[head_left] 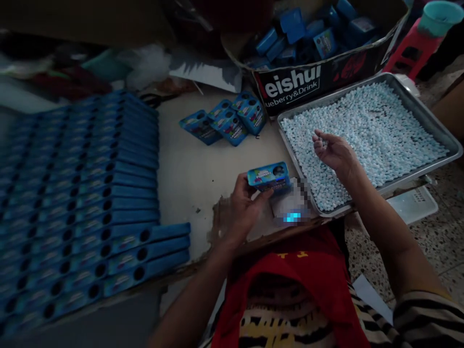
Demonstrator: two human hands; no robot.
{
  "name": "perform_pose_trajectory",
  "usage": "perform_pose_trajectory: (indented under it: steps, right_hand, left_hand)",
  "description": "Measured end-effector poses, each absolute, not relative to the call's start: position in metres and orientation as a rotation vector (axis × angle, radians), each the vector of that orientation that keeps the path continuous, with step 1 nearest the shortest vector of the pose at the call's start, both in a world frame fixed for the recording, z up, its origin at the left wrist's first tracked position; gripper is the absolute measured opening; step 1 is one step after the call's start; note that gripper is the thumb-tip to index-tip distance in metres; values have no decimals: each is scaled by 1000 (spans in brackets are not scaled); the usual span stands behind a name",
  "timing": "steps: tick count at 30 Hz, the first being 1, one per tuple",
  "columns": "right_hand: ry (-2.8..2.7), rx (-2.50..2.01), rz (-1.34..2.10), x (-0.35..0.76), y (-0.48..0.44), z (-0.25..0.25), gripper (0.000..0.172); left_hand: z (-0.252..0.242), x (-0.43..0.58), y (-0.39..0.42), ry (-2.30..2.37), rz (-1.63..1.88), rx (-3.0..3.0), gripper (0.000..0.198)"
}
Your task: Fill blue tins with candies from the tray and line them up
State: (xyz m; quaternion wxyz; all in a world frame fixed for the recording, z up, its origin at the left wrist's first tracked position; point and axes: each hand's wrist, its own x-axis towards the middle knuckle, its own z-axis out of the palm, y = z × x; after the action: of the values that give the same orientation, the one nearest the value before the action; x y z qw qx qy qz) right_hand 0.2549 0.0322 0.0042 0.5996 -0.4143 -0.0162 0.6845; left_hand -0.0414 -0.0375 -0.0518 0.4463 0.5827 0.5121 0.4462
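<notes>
My left hand is closed around a small blue box, held above the table's front edge with its printed top and round dark opening facing up. Beneath and just right of that box sits a small device with a glowing cyan display, partly blurred out. Over the left part of a metal tray, my right hand has its fingers curled around some pale pellets. The tray holds a wide layer of pale blue and white pellets.
Rows of blue boxes cover the left side. Several blue boxes stand mid-table. Behind the tray is a black-printed carton of blue containers; a red and teal object stands at the far right. Plastic bags lie at the back left.
</notes>
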Motion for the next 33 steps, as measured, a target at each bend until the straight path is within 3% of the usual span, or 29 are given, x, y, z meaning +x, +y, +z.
perform_pose_trajectory:
  steps: [5,9,13,15,23,28,33]
  right_hand:
    - [-150,-1047,1644,250,29,10,26]
    - [-242,-1109,1583,253,31,10,18]
    - [-347,-1135,1470,268,36,4,20]
    - [-435,-1167,1416,278,41,0,20]
    - [-497,-1338,1337,287,51,-4,39]
    - [-558,-1456,1250,290,52,-7,17]
    - [-695,-1333,1315,299,55,-15,23]
  left_hand:
    - [-73,-37,-76,1301,1102,1375,45]
    - [-85,-29,-82,1306,1127,1382,46]
    - [-88,-42,-75,1267,1201,1480,76]
    - [-85,-59,-71,1241,1260,1512,82]
    - [-60,-109,-66,1436,1355,1541,40]
    - [-56,-94,-67,1399,1300,1628,34]
    - [-50,-87,-71,1375,1298,1697,31]
